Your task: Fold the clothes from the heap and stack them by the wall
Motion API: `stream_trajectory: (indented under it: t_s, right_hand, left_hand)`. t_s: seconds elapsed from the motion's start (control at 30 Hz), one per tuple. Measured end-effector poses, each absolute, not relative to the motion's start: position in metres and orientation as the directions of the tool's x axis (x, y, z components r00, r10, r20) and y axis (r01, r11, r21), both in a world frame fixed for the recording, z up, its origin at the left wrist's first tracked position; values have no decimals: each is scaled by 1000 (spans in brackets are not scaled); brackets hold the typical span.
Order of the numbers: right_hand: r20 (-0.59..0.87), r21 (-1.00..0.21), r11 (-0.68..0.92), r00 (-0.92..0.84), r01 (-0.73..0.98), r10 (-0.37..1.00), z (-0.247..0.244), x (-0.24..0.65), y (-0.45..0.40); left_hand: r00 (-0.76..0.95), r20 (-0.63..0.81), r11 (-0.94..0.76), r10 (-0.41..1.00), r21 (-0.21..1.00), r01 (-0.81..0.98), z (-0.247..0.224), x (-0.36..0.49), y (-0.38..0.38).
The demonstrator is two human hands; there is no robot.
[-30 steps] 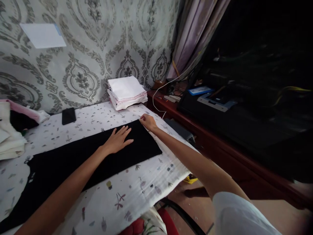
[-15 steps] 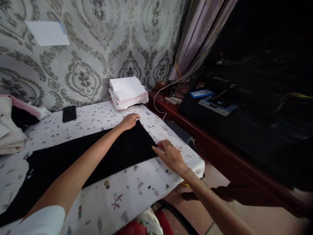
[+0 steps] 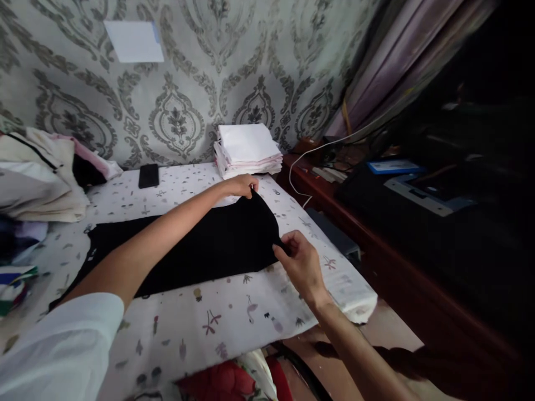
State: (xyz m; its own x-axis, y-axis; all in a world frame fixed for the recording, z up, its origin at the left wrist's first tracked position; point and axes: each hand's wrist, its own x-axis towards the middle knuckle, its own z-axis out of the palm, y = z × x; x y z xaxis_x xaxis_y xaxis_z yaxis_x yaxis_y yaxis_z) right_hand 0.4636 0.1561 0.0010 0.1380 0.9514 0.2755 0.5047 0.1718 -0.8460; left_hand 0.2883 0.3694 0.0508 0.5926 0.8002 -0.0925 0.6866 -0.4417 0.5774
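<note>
Damask wallpaper (image 3: 178,114) fills the upper frame. Black cloth (image 3: 221,239) lies across frame centre; we note left hand (image 3: 243,185) pinching its upper-right corner, right hand (image 3: 304,264) its lower-right corner.

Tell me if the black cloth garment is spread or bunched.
Mostly spread: the long black cloth garment lies stretched along the white printed sheet, one end lifted where the left hand and right hand pinch it.

Black cloth (image 3: 221,239): partly hidden from us by the left arm (image 3: 159,239); one corner covered by the right hand (image 3: 304,266); white marks (image 3: 92,255) too small for us to read. Clothes (image 3: 45,181): cut off at left edge. Curtain (image 3: 388,67): cut off at top. Red fabric (image 3: 221,381): cut off at bottom.
</note>
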Motion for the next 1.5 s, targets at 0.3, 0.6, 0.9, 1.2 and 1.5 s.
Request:
stream_trajectory:
  t_s: [0.3,0.6,0.9,1.2,1.5]
  right_hand:
    - [521,-266,700,-512,663,683,-18,353,129]
    - [525,-153,728,-569,668,633,-16,339,124]
    - [524,-122,779,-626,616,577,-19,299,117]
    - [453,-85,796,-688,599,567,-30,290,114]
    - [401,-117,782,-691,612,601,-29,286,112]
  left_hand:
    - [556,-14,-345,831,771,535,33,141,325]
    - [405,-91,-90,910,909,406,15,119,300]
    - [247,-259,225,934,962,156,14,88,284]
    - [191,-108,11,976,893,449,-1,79,271]
    - [117,-43,-33,992,813,581,-10,77,270]
